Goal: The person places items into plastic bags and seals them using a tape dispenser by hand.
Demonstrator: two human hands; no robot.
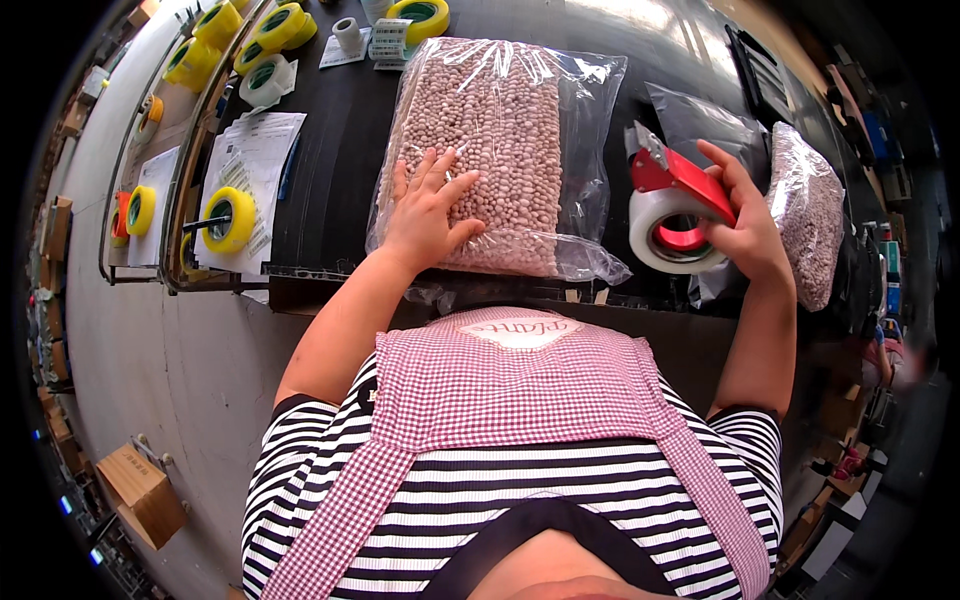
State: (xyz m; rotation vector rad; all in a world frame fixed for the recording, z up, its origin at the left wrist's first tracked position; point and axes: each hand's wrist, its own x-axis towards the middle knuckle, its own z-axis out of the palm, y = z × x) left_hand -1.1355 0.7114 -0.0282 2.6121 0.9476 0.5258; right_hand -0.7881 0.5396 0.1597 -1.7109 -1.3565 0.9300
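Observation:
A clear plastic bag [590, 130] lies on the black table, wrapped round a pinkish-beige slab of bead-like strands [510, 140]. My left hand [430, 212] rests on the slab's left side with its fingers spread, pressing on the plastic. To the right of the bag, my right hand [745, 215] grips a red tape dispenser [690, 180] fitted with a wide roll of clear tape [650, 235]. The dispenser is held up beside the bag, its metal cutting edge pointing away from me. Beyond my right hand lies a second plastic-wrapped bundle [805, 215] of similar beads.
Several yellow tape rolls [235, 220] sit on the left side, some over papers [275, 140]. Labels [388, 40] and more rolls stand at the back. A grey plastic bag [700, 125] lies behind the dispenser. On the floor at lower left is a cardboard box [140, 490].

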